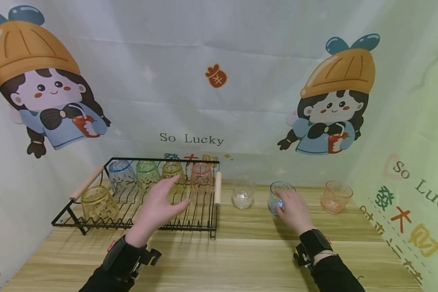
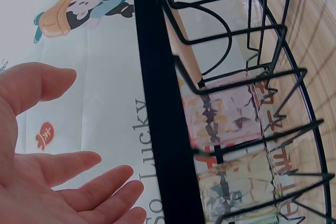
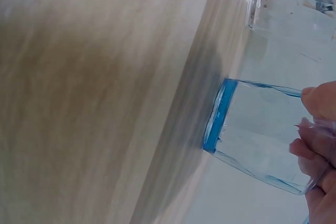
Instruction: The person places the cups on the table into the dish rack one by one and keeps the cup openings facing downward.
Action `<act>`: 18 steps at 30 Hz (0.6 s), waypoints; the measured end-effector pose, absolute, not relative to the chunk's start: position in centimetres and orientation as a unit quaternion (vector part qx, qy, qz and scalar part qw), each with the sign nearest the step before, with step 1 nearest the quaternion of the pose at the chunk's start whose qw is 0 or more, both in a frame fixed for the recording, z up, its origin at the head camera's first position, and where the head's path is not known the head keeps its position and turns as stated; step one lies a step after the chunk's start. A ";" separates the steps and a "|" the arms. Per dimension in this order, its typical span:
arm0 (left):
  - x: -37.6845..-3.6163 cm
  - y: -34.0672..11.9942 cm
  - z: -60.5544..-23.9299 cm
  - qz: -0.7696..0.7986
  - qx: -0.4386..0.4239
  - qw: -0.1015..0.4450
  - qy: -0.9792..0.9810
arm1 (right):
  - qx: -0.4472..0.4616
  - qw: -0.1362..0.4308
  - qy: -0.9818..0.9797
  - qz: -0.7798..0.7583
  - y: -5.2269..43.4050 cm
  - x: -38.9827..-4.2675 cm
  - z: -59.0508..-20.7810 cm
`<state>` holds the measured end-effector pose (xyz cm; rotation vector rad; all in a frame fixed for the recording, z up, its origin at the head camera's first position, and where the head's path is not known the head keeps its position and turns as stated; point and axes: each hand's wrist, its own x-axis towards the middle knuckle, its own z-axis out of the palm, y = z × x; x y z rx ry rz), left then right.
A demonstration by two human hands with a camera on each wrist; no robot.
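Observation:
My right hand grips a blue-tinted glass near its top, with the thumb on the near side. In the right wrist view the thick blue base of this glass is down at the wooden tabletop. Over the black wire rack hovers my left hand, thumb and fingers spread, holding nothing. Upside down in the rack's back row stand a blue glass, a green glass, a yellow glass and a pink glass. Another yellow glass is at the rack's front left.
Between rack and right hand stands a clear glass, upright on the wooden table. An orange-pink glass stands at the far right. A printed cloth hangs behind and along the sides.

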<state>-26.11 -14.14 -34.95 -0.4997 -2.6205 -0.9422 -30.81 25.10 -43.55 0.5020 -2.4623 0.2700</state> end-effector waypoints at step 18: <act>-26.2 -12.1 -34.9 -0.330 -0.196 0.162 -0.909 | 0.152 0.301 -0.930 0.148 25.0 -30.8 -43.9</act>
